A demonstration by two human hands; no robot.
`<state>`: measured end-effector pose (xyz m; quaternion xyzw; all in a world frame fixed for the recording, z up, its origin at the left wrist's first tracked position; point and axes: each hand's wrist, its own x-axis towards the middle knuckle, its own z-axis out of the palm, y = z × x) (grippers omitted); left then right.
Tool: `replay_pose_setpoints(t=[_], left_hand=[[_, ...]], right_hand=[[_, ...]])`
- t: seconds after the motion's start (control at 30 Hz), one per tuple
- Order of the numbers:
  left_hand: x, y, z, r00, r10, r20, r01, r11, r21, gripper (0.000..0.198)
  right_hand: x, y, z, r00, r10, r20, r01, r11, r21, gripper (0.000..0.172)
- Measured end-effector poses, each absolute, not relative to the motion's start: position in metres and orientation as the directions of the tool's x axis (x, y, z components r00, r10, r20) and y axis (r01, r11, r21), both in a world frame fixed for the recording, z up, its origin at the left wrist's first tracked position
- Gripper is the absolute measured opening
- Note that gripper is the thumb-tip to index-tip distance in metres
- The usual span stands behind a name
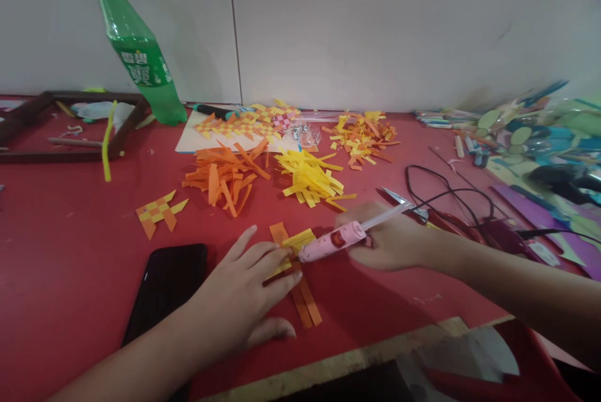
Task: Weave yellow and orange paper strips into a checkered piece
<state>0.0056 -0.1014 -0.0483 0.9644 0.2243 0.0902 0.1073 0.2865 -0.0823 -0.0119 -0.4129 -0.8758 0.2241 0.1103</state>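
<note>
My left hand (pixel 244 292) lies flat with fingers spread, pressing down a small weave of orange and yellow paper strips (pixel 295 264) on the red table (pixel 70 245). My right hand (pixel 389 239) grips a pink hot glue gun (pixel 335 240) with a clear glue stick at its back. Its nozzle points left at the strips, just by my left fingertips. The gun is blurred by motion.
Loose orange strips (pixel 228 176) and yellow strips (pixel 310 178) lie behind the work. A small finished weave (pixel 159 211) sits at left, a black phone (pixel 164 289) under my left forearm. Scissors (pixel 413 208) and black cables (pixel 451 195) lie at right. A green bottle (pixel 138 51) leans against the wall.
</note>
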Motion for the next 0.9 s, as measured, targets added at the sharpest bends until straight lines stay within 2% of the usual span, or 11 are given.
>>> replay_pose_setpoints(t=[0.3,0.6,0.9], left_hand=[[0.007,-0.101,-0.047,0.884,0.46,0.08,0.417,-0.855,0.308,0.058],[0.005,-0.101,-0.05,0.878,0.466,0.108,0.421,-0.86,0.29,0.057],[0.003,-0.104,-0.06,0.872,0.471,0.131,0.421,-0.86,0.289,0.059]], right_hand=[[0.284,-0.082,-0.007,-0.643,0.765,0.024,0.667,0.575,-0.475,0.018],[0.282,-0.08,-0.004,-0.653,0.757,0.014,0.671,0.587,-0.453,0.019],[0.28,-0.08,-0.001,-0.651,0.758,0.047,0.68,0.61,-0.407,0.012]])
